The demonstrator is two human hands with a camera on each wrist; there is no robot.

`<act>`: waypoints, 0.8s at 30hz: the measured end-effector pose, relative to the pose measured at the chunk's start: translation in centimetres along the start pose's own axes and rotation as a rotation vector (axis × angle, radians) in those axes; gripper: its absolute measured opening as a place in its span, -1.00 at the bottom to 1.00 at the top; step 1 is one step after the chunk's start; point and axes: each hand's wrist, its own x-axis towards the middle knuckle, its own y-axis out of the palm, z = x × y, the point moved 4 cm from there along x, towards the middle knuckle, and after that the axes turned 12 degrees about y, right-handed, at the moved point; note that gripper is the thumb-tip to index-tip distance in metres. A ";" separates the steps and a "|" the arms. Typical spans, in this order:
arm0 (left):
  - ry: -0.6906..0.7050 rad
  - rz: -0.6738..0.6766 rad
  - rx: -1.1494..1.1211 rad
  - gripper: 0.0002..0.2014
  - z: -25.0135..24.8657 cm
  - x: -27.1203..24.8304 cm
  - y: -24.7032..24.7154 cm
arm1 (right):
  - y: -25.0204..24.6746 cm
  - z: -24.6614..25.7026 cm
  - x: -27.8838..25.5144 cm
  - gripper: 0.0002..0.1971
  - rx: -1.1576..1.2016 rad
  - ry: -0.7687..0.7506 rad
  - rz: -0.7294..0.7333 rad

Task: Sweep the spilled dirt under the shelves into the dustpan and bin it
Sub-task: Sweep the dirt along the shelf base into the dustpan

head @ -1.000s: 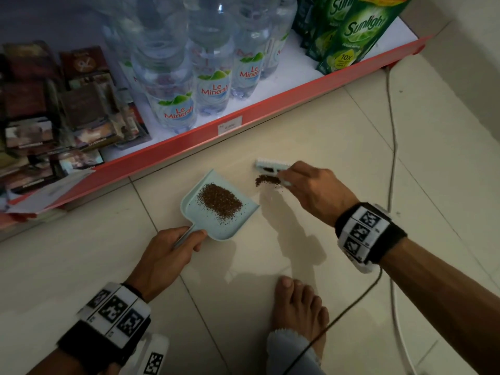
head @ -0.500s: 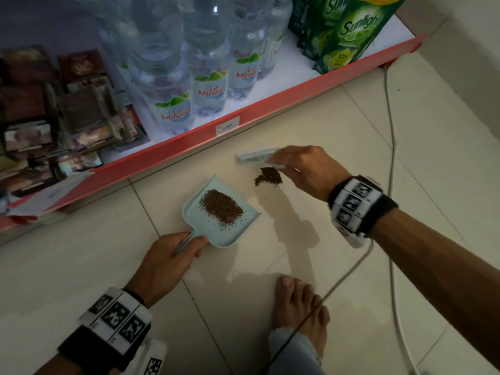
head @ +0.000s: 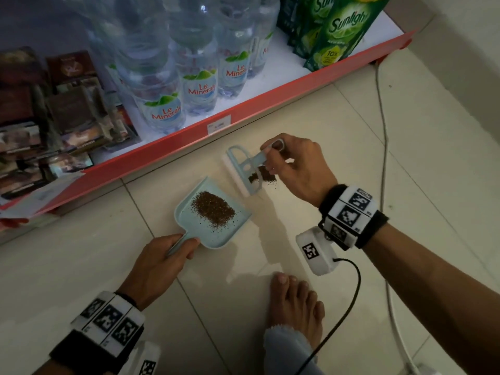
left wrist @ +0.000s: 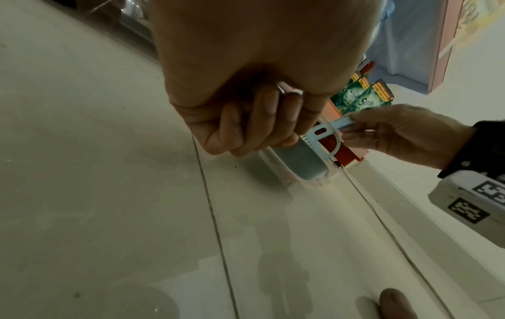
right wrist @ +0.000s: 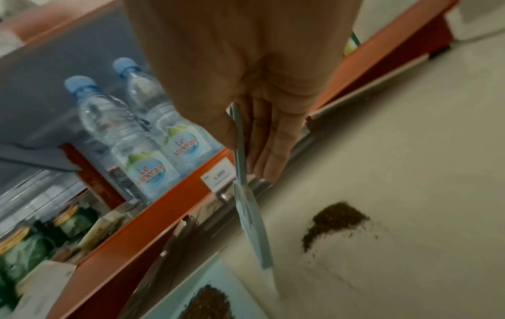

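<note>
A light blue dustpan (head: 189,223) lies on the pale floor tiles with a heap of brown dirt (head: 213,208) in it. My left hand (head: 173,250) grips its handle, fingers curled round it (left wrist: 259,120). My right hand (head: 273,158) pinches the handle of a small blue brush (head: 244,169). The brush stands tilted with its white bristles on the floor, just beyond the dustpan's open lip. A small pile of dirt (head: 266,176) lies on the tile right of the brush head, under my right hand. The right wrist view shows this pile (right wrist: 336,218) beside the brush (right wrist: 251,215).
The red edge of the bottom shelf (head: 270,98) runs diagonally behind the brush, carrying water bottles (head: 167,104) and green Sunlight pouches (head: 338,31). A cable (head: 381,104) trails along the floor at the right. My bare foot (head: 295,301) is near the dustpan.
My right hand has lifted and turned the brush, so its handle now points up and its head stands left of the small pile. The dustpan and left hand have stayed put.
</note>
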 end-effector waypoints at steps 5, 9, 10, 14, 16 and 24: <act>-0.017 -0.005 0.000 -0.58 0.6 -0.8 0.1 | 0.4 -1.8 0.9 -0.82 -0.067 0.126 0.107; -0.006 -0.005 -0.006 -0.58 0.9 -0.6 0.2 | -2.5 -3.3 1.5 -0.83 -0.219 0.108 -0.016; 0.001 -0.004 -0.013 -0.59 0.9 -0.4 0.3 | -3.2 -3.6 1.6 -0.84 -0.208 0.114 -0.040; 0.025 0.017 -0.028 -0.58 0.6 0.1 0.6 | -3.9 -2.7 1.8 -0.84 -0.056 0.054 -0.031; 0.033 0.023 -0.031 -0.58 0.6 0.1 0.7 | -3.0 -1.1 2.1 -0.83 -0.007 -0.042 0.020; -0.006 0.008 -0.036 -0.51 1.2 -1.5 0.8 | 3.3 3.8 2.4 -0.76 -0.376 -0.511 0.326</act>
